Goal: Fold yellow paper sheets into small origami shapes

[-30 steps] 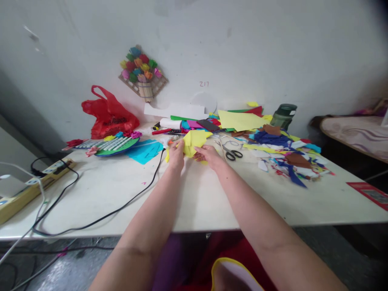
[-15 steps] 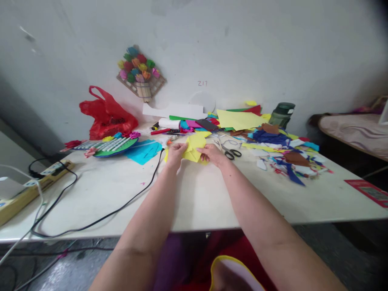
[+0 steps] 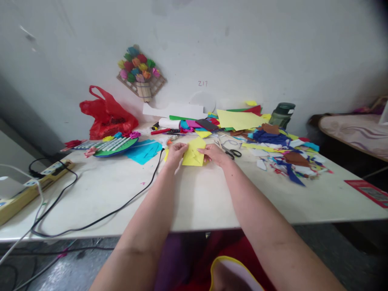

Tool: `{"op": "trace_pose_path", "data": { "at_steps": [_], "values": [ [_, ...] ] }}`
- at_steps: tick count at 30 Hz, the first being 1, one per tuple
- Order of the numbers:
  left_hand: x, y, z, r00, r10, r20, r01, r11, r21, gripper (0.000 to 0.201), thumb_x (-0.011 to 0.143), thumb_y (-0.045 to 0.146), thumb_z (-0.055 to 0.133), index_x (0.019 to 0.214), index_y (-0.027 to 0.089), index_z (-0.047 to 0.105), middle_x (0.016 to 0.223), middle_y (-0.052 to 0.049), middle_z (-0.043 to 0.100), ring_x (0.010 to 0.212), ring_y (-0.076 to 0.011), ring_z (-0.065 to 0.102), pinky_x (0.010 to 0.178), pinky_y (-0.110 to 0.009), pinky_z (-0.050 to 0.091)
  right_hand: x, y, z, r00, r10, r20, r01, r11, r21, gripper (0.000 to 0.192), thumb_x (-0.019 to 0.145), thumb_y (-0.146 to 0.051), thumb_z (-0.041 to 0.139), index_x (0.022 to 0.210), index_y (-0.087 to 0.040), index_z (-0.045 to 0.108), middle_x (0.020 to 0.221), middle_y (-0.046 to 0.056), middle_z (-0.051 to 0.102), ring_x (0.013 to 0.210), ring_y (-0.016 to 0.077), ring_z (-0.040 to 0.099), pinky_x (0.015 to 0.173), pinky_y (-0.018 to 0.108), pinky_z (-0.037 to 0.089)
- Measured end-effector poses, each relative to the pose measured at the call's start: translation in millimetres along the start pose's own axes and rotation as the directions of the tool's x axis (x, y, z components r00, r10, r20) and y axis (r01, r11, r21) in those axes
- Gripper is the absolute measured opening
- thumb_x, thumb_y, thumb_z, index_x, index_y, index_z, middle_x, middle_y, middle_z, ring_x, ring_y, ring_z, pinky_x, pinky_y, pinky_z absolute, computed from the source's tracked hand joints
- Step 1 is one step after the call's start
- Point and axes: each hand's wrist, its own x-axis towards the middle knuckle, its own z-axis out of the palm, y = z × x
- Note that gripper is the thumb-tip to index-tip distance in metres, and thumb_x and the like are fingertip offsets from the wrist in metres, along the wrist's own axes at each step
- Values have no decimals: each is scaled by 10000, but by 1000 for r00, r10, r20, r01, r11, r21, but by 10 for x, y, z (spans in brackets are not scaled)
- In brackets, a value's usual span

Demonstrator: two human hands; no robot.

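Both hands are out over the middle of the tabletop (image 3: 197, 194), toward its far edge. The left hand (image 3: 175, 153) pinches the left side of a folded yellow paper (image 3: 194, 154), and the right hand (image 3: 216, 154) pinches its right side, so both grips are closed on the same piece. The paper lies flat or nearly flat on the tabletop between them, lower edge toward the person.

Just beyond the right hand lie black-handled scissors (image 3: 233, 152), close to the knuckles but not touching. A black cable (image 3: 121, 208) runs from just beside the left hand down toward the tabletop's near left edge. Left of that hand sits a sheet of blue paper (image 3: 144, 150), and further left a green round board (image 3: 117, 144) carrying white sticks.

Along the far edge there's a heap of coloured sheets, with a big yellow sheet (image 3: 239, 119) on top. A dark green bottle (image 3: 282, 114) stands at the far edge to the right. A scatter of paper scraps (image 3: 287, 155) covers the right side. A red plastic bag (image 3: 106, 114) sits at the far left corner against the wall.
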Motion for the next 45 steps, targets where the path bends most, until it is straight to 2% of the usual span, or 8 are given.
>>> {"op": "trace_pose_path", "data": {
  "at_steps": [2,4,7,12,23,29,36,45],
  "values": [
    [9,0,6,1000,11,-9,-10,999,34,277,616,376,693,657,136,560,520,42,486,448,-39,373,436,-180,267,14,14,-14,1000,-26,-7,26,1000,2,311,655,-399,711,571,-147,549,434,-17,539,362,66,439,347,196,237],
    [9,5,18,1000,12,-11,-12,999,40,278,619,379,690,663,140,554,519,48,479,447,-38,374,438,-180,276,38,33,-28,995,-69,-69,70,998,9,285,665,-386,697,589,-157,545,433,-34,524,371,67,435,355,195,251],
    [-11,27,24,999,-17,31,17,1000,0,296,603,380,703,689,146,543,559,44,511,482,-49,439,477,-182,340,66,56,-47,987,-95,-131,97,995,11,246,670,-352,676,596,-165,535,412,-53,490,372,72,423,369,197,261],
    [-43,65,-20,983,-83,163,87,996,-21,327,570,364,734,719,140,548,618,17,572,542,-73,518,522,-197,390,60,63,-68,993,-94,-70,94,996,-3,216,663,-335,658,596,-161,549,433,-39,506,387,80,427,387,208,261],
    [-69,132,-58,975,-111,194,121,992,-43,299,568,330,740,626,143,515,534,45,519,484,-52,482,505,-188,378,63,86,-82,996,-79,-31,79,997,7,264,604,-392,693,613,-150,586,476,-36,532,408,74,421,406,215,265],
    [-47,119,-97,971,-108,214,117,993,-32,293,560,331,742,697,133,574,593,24,572,518,-61,512,538,-199,402,60,92,-91,997,-77,-19,77,997,10,252,589,-376,706,631,-144,616,520,-29,555,438,70,424,410,207,283],
    [-59,134,-108,965,-133,224,137,991,2,317,571,324,741,769,120,600,664,-12,612,582,-89,575,594,-224,451,46,71,-93,989,-142,-47,143,989,35,185,598,-322,687,596,-155,607,499,-39,538,424,67,397,402,206,283],
    [-67,140,-108,959,-145,243,173,980,-98,273,570,219,708,808,128,610,669,-17,626,583,-104,590,592,-233,460,14,18,-59,991,-118,-71,126,983,136,223,565,-231,662,763,-137,701,583,-16,622,429,64,424,411,201,297]
  ]
}}
